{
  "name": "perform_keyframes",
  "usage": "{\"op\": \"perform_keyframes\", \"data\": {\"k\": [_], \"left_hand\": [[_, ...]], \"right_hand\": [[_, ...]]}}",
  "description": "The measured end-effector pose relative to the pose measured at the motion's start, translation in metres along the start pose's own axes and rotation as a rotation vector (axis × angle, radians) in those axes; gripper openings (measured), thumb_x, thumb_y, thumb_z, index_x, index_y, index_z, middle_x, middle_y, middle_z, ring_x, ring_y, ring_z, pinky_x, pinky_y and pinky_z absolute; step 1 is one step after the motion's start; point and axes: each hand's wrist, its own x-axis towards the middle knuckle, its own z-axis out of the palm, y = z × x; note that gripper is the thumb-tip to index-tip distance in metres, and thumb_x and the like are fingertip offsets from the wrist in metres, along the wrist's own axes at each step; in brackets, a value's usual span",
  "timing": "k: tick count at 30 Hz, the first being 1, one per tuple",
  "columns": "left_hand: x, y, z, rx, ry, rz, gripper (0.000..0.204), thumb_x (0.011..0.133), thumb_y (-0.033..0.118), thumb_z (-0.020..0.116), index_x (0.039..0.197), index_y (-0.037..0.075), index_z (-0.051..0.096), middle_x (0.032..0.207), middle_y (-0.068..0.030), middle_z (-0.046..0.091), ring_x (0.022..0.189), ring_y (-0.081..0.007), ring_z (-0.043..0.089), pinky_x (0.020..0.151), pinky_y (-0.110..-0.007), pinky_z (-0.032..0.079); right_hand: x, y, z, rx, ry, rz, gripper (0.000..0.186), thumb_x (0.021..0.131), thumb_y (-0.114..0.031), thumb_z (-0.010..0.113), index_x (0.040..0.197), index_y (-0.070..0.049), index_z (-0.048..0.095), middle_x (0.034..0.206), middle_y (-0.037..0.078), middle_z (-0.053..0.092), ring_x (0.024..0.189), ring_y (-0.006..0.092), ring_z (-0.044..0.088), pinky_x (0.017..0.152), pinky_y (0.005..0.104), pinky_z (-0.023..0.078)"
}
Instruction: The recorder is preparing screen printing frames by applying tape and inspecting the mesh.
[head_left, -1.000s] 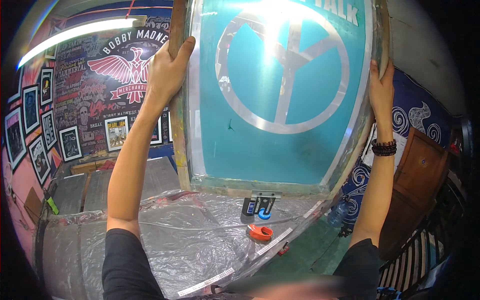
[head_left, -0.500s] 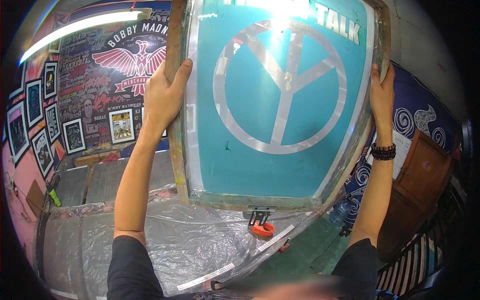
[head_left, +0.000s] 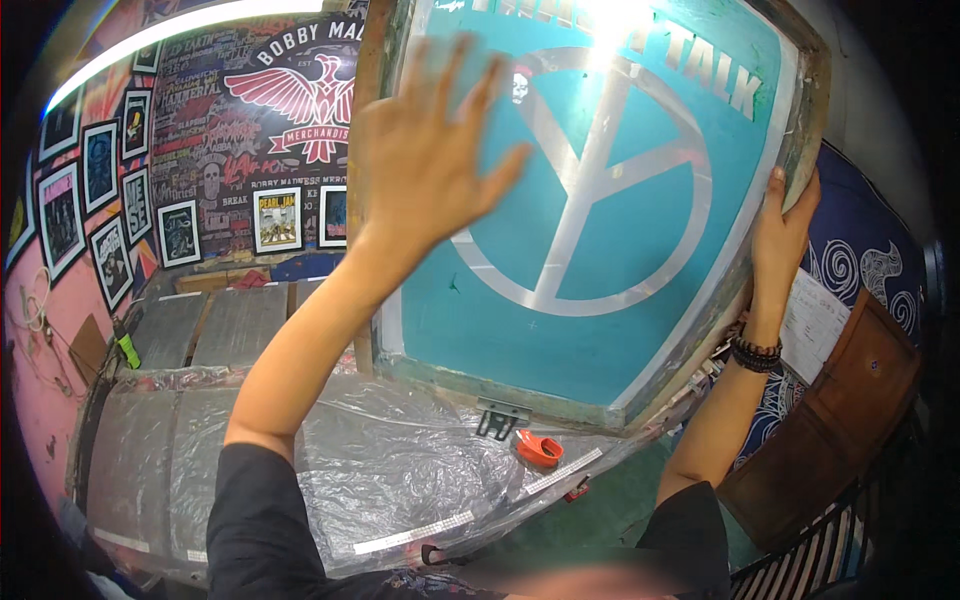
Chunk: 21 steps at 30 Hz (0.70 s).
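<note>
A silk-screen frame [head_left: 500,345] with teal mesh and a worn wooden border is raised upright in front of me. A pale circular stencil with a branching line [head_left: 560,240] and block lettering show on the mesh, with lamp glare near the top. My right hand [head_left: 785,225], a dark beaded bracelet on its wrist, grips the frame's right side, thumb on the front. My left hand [head_left: 430,150], slightly blurred, is spread before the mesh's left part and holds nothing; whether it touches the mesh I cannot tell. A metal bracket [head_left: 503,410] is by the frame's lower edge.
Below lies a long table covered in clear plastic [head_left: 380,460], with an orange ring-shaped object [head_left: 540,448] and white measuring strips on it. A green-and-black bottle-like item [head_left: 126,343] is at the far left. Framed pictures [head_left: 277,222] hang behind; a brown wooden panel [head_left: 830,420] leans right.
My left hand has let go of the frame's left side and moved right, fingers spread, in front of the mesh. The frame has shifted right and tilted; my right hand still holds it.
</note>
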Motion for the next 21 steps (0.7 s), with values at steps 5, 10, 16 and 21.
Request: {"op": "perform_keyframes", "data": {"k": [5, 10, 16, 21], "left_hand": [[0.020, 0.008, 0.051, -0.081, 0.138, 0.067, 0.074, 0.089, 0.061, 0.062, 0.147, 0.017, 0.053, 0.153, -0.0120, 0.048, 0.135, -0.0362, 0.046, 0.083, -0.046, 0.040], [0.014, 0.008, 0.038, -0.114, 0.180, 0.049, 0.070, 0.089, 0.064, 0.061, 0.138, 0.013, 0.061, 0.150, -0.0150, 0.050, 0.132, -0.0404, 0.047, 0.078, -0.046, 0.040], [0.006, 0.015, 0.027, -0.193, 0.117, 0.135, 0.056, 0.087, 0.060, 0.067, 0.116, 0.013, 0.073, 0.139, -0.0091, 0.060, 0.127, -0.0341, 0.052, 0.079, -0.045, 0.041], [-0.006, -0.115, -0.020, -0.618, 0.191, -0.387, 0.024, 0.101, 0.032, 0.065, 0.093, 0.009, 0.066, 0.087, -0.0016, 0.070, 0.075, -0.0127, 0.064, 0.064, -0.026, 0.045]], "right_hand": [[-0.026, -0.019, 0.005, 0.054, 0.024, -0.022, 0.067, 0.104, -0.048, 0.053, 0.153, -0.004, 0.038, 0.149, 0.024, 0.050, 0.135, 0.0351, 0.052, 0.112, 0.0407, 0.039], [-0.028, -0.018, 0.001, 0.027, 0.029, -0.045, 0.068, 0.105, -0.046, 0.053, 0.153, -0.001, 0.037, 0.149, 0.025, 0.050, 0.135, 0.0343, 0.053, 0.112, 0.0404, 0.040], [-0.029, -0.008, -0.001, -0.085, 0.054, -0.049, 0.062, 0.104, -0.039, 0.056, 0.147, 0.002, 0.043, 0.138, 0.027, 0.056, 0.126, 0.0403, 0.057, 0.106, 0.0441, 0.044], [-0.026, 0.018, -0.007, -0.063, 0.026, -0.011, 0.064, 0.104, -0.042, 0.055, 0.148, 0.002, 0.041, 0.140, 0.028, 0.055, 0.124, 0.0421, 0.058, 0.105, 0.0444, 0.045]]}}
